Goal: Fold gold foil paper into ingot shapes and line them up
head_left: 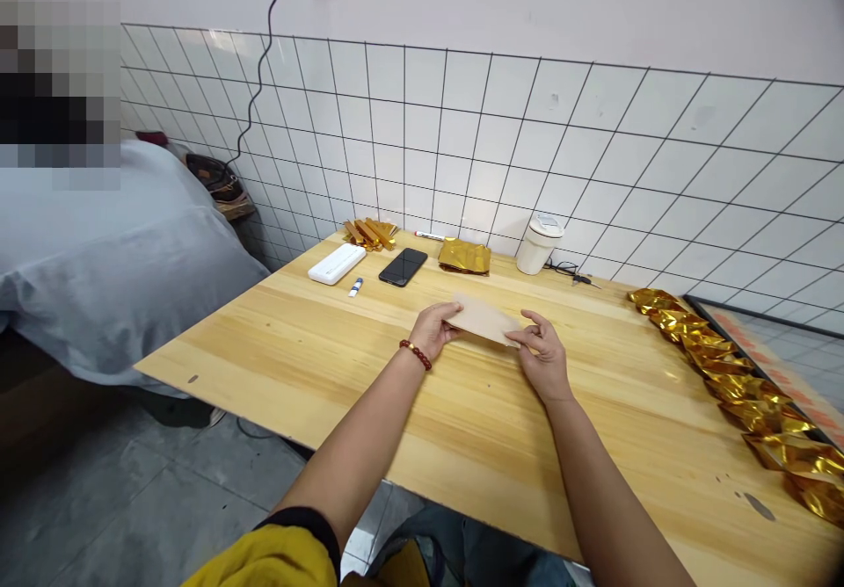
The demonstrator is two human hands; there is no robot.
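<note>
A flat tan sheet of paper (486, 320) is held level above the wooden table, between my two hands. My left hand (435, 328), with a red bead bracelet at the wrist, is closed on the sheet's left end, thumb on top. At the right end, my right hand (542, 354) pinches the near corner between thumb and fingers, its index finger raised. Behind the sheet lies a stack of gold foil paper (465, 256). Folded gold foil pieces (718, 358) stand in a long row to the right.
On the wooden table (296, 367) are a black phone (403, 267), white power bank (337, 264), small blue-white tube (356, 287), gold strips (370, 235), lidded cup (539, 242) and glasses (563, 266). A dark-framed panel (778, 341) lies right. A person in a light shirt (119, 253) is at left.
</note>
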